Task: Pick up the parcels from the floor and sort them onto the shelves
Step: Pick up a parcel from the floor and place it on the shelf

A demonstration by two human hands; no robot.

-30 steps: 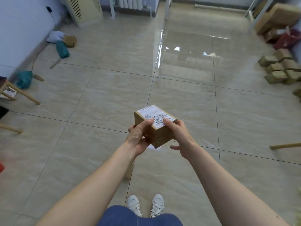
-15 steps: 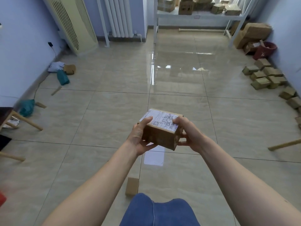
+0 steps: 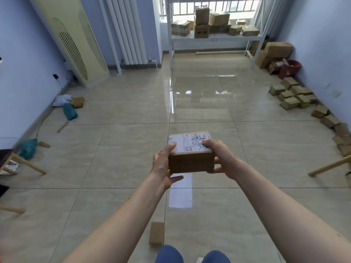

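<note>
A small brown cardboard parcel [image 3: 190, 162] with a white shipping label on top is held level in front of me. My left hand [image 3: 163, 164] grips its left side, thumb on the label. My right hand [image 3: 220, 158] grips its right side, thumb on the label too. A white metal shelf [image 3: 214, 37] stands at the far end of the room with several cardboard boxes on it. Another small brown parcel [image 3: 156, 233] lies on the floor near my feet. Several brown parcels [image 3: 293, 94] are lined along the right wall.
A cream standing air conditioner [image 3: 76, 40] and a white radiator [image 3: 127, 31] stand at the far left. Teal and grey bags [image 3: 69, 111] lie by the left wall. Wooden stool legs [image 3: 28, 164] reach in from the left, and a wooden leg [image 3: 330, 166] from the right. A red bucket [image 3: 289, 69] sits far right.
The view has lifted from the floor toward the far shelf. The parcel has been turned square between both hands, label facing up.
</note>
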